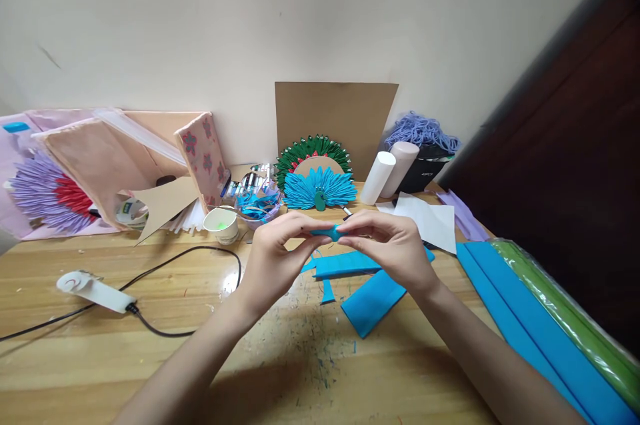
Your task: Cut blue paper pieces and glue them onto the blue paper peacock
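Between the fingertips of both hands is a small piece of blue crepe paper (334, 233), pinched and bunched in the middle. My left hand (283, 251) grips its left end with thumb and index finger. From the other side my right hand (387, 245) pinches the right end. Below the hands, a folded blue crepe paper strip (345, 265) and a wider blue piece (373, 305) lie on the wooden table (270, 371). A small blue scrap (327, 291) is beside them. Behind the hands stands a blue paper fan shape (320, 186) with a dark green piece at its base.
A white corded tool (95, 291) lies at left, its black cable looping across the table. A paper cup (221, 225) and a basket of blue scraps (257, 205) stand behind my left hand. White rolls (379, 178) stand at back right; long blue paper (540, 325) lies right.
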Action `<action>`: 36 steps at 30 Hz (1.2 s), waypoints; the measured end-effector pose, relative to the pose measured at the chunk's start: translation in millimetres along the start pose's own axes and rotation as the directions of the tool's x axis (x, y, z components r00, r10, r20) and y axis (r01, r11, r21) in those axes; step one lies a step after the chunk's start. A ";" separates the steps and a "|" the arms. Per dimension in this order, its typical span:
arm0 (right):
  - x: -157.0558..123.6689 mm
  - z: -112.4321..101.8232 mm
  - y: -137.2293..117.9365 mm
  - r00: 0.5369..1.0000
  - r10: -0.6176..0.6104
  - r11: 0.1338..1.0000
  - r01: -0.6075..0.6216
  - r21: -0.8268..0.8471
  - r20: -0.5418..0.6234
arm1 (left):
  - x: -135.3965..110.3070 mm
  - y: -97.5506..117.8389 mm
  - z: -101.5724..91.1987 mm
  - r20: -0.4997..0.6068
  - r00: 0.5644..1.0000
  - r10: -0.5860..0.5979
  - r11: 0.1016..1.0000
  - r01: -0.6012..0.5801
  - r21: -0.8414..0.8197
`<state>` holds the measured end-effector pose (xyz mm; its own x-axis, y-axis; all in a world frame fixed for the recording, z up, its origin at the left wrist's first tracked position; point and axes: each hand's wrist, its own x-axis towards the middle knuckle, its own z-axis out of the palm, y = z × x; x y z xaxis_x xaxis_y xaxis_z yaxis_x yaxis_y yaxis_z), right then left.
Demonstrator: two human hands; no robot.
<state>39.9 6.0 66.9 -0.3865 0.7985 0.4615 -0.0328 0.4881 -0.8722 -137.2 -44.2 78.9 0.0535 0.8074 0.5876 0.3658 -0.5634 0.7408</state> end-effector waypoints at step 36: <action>-3.3 8.8 -3.5 0.977 -0.176 0.954 0.138 -0.267 -0.123 | 3.2 -8.4 -6.1 0.014 0.986 0.167 0.962 -0.166 0.215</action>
<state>33.2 -1.4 67.0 -0.2587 0.7375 0.6238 0.1611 0.6697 -0.7249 -145.7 -38.0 76.6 0.1267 0.7040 0.6988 0.5431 -0.6387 0.5450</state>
